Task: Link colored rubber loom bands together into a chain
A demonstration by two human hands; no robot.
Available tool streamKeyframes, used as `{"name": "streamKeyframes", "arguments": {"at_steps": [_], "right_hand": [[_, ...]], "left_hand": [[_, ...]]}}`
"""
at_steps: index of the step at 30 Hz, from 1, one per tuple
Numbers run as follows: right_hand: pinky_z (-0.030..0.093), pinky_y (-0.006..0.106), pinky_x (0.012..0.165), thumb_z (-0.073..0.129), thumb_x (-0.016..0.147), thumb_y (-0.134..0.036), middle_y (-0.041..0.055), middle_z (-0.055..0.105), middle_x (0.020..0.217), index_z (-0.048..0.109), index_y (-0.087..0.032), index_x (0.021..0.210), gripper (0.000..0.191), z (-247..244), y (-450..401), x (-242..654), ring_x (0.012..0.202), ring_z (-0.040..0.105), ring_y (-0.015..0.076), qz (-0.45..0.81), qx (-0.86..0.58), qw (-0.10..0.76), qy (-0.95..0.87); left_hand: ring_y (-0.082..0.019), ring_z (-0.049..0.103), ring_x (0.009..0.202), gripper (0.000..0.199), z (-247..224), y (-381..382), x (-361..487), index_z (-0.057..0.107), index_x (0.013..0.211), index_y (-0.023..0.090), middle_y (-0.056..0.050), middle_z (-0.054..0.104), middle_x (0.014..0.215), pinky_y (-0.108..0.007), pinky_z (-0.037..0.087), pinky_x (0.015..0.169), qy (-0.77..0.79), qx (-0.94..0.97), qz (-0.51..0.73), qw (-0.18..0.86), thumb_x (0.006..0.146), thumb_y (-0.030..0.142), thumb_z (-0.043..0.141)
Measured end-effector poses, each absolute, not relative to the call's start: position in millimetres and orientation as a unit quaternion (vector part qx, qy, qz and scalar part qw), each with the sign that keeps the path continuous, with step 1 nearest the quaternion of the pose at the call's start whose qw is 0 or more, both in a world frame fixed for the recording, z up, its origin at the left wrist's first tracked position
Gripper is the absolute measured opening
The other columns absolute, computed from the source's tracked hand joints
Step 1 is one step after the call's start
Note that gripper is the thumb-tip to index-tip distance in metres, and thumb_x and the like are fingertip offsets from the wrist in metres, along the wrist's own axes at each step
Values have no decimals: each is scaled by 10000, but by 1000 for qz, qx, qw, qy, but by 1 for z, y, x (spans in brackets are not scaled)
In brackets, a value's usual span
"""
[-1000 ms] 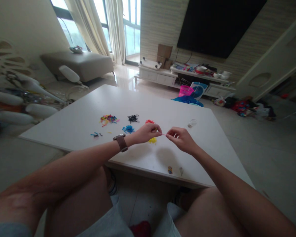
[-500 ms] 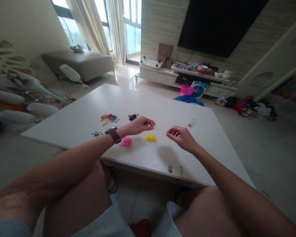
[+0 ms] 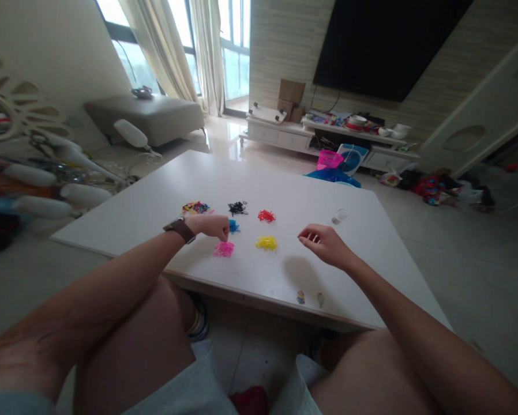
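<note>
Hovering at the far-left edge of the pink pile (image 3: 223, 249), the left hand (image 3: 209, 225) has its fingers drawn in narrow, the tips pointing down; whether they pinch or touch a piece cannot be told. A dark-strapped watch (image 3: 180, 229) sits on that wrist. Just beyond this hand lies the blue pile (image 3: 234, 226), partly hidden by it, with the black pile (image 3: 237, 208) farther off and the multicoloured pile (image 3: 196, 207) to the far left. Over the white worktop (image 3: 241, 176), right of the yellow pile (image 3: 266, 243), the right hand (image 3: 323, 243) hangs with curled fingers, thumb and forefinger close; I cannot tell whether they meet. The red pile (image 3: 266, 216) lies beyond the yellow one. A small clear container (image 3: 340, 217) rests farther right, and a small yellow-and-blue figure (image 3: 301, 297) lies near the front edge.
</note>
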State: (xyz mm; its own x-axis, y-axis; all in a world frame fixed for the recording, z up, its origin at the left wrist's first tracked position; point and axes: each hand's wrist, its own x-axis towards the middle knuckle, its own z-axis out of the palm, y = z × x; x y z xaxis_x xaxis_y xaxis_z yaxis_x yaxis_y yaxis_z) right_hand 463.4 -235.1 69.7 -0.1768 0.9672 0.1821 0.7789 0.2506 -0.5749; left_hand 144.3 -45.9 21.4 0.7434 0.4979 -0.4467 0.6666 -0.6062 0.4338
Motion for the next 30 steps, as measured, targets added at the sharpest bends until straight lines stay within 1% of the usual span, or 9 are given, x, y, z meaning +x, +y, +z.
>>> {"name": "streamKeyframes", "arguments": {"at_steps": [3,5,10,12,15,17,20,23,30], "right_hand": [[459,269,613,586,874,-256,39,686,764,704,-167,827,155,72,-234,462,643,590,137,182,-583,262,-748],[457,268,613,586,874,-252,38,685,762,703,-165,824,154,72,-234,462,639,586,135,184,-582,261,-748],[458,263,616,595,870,-227,32,679,757,704,-165,824,134,70,-233,459,641,585,131,191,-575,258,-752],[461,259,616,599,869,-217,30,678,754,705,-166,826,125,70,-233,457,651,593,132,193,-569,263,-755],[468,260,623,606,876,-215,35,680,778,708,-167,833,121,71,-233,450,671,604,133,195,-549,274,-765],[476,263,630,617,880,-226,40,675,793,716,-168,846,120,72,-234,445,681,609,135,200,-532,279,-774],[486,262,637,635,884,-253,43,664,798,733,-172,871,128,72,-236,439,690,615,135,218,-513,281,-781],[487,258,645,644,887,-267,45,668,816,746,-179,896,135,69,-238,436,695,616,132,230,-505,274,-785],[466,256,641,677,873,-273,31,670,812,745,-184,879,112,64,-238,439,679,599,125,220,-512,258,-790]], "left_hand": [[-103,424,522,155,25,-49,143,748,661,143,6,590,541,-231,301,534,343,878,-132,308,679,290,702],[-103,388,521,260,30,-55,144,760,720,136,11,535,527,-242,292,533,350,860,-105,357,739,383,679],[-114,420,591,534,43,-83,166,762,963,100,-17,533,629,-251,350,589,313,685,8,658,893,569,517],[-118,456,631,562,43,-95,181,754,982,83,-46,577,691,-250,384,618,293,588,27,754,912,577,496],[-126,529,698,521,40,-111,205,749,987,67,-98,649,819,-257,444,703,262,487,24,833,914,532,529],[-134,575,734,433,36,-119,217,749,971,64,-113,673,862,-265,467,761,242,460,17,854,899,457,579],[-149,629,794,232,34,-129,230,745,947,70,-123,703,892,-284,480,833,215,474,16,854,835,251,651],[-157,654,839,166,34,-136,238,736,903,68,-124,717,905,-295,478,883,188,496,17,848,762,102,655],[-154,674,898,140,34,-143,247,718,869,80,-100,721,930,-302,459,968,163,518,15,840,732,76,687]]}}
